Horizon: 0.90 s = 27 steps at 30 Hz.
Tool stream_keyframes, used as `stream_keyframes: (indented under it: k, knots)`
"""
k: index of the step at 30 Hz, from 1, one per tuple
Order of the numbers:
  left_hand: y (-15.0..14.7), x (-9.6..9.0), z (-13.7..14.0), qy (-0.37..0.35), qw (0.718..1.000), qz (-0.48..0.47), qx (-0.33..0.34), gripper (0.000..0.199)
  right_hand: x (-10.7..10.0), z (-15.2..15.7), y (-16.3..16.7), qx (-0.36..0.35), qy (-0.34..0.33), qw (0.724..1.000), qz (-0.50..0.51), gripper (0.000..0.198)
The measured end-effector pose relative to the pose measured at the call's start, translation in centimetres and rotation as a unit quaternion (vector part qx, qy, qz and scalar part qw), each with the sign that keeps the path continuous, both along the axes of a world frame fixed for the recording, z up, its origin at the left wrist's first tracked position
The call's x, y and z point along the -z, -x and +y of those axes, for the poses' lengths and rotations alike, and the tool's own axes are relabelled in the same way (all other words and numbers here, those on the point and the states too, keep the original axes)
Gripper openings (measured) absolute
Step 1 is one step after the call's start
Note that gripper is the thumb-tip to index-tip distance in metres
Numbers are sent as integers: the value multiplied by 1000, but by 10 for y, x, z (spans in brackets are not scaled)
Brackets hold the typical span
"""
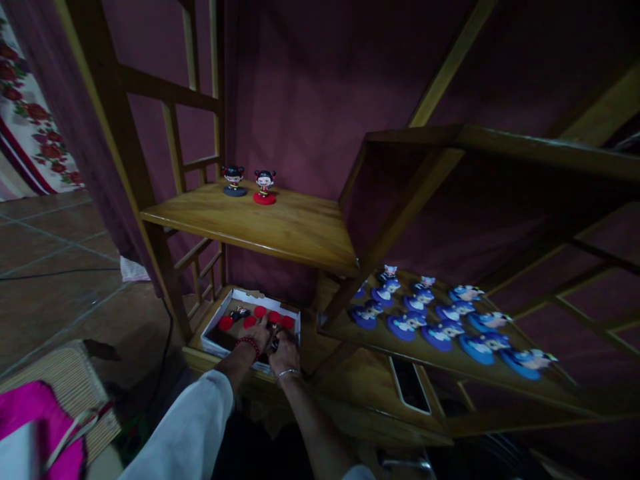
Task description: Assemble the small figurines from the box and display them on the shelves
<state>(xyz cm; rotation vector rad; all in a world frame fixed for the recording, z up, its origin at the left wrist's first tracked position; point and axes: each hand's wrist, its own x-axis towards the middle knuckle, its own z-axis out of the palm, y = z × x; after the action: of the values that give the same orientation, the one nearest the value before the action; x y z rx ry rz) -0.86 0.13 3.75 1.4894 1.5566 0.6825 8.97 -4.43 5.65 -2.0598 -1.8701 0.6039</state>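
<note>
Both my hands are inside a shallow white cardboard box on the low wooden shelf. My left hand, with a red bead bracelet, is bent among the red discs; its fingertips are too dark to show what they hold. Close beside it, my right hand, wearing a silver bangle, has its fingers closed at a small dark figurine. Several red round bases lie in the box, along with a dark-haired figurine on its far left side.
Above the box, a wooden shelf bears a figurine on a grey base and one on a red base. Several blue figurines stand on the right shelf. A phone-like dark rectangle lies below. A woven stool is left.
</note>
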Motion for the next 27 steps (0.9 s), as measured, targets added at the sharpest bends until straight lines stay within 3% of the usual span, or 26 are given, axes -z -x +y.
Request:
stream_keyframes:
  k: [2, 8, 16, 21, 27]
  knots:
    - [1, -3, -1, -12, 1000, -8, -9, 6, 0, 0, 1, 12, -1, 1000, 14, 34]
    - [10, -17, -9, -36, 997, -50, -38, 24, -2, 2, -2, 23, 0, 999, 25, 36]
    - [25, -36, -18, 42, 984, -152, -81, 15, -9, -3, 0, 20, -25, 999, 22, 31]
    - [25, -41, -22, 114, 954, -247, -128, 11, -12, -8, 5, 26, -67, 997, 33, 27]
    - [32, -49, -31, 163, 890, -382, -186, 18, -23, -11, 10, 41, -79, 992, 93, 23]
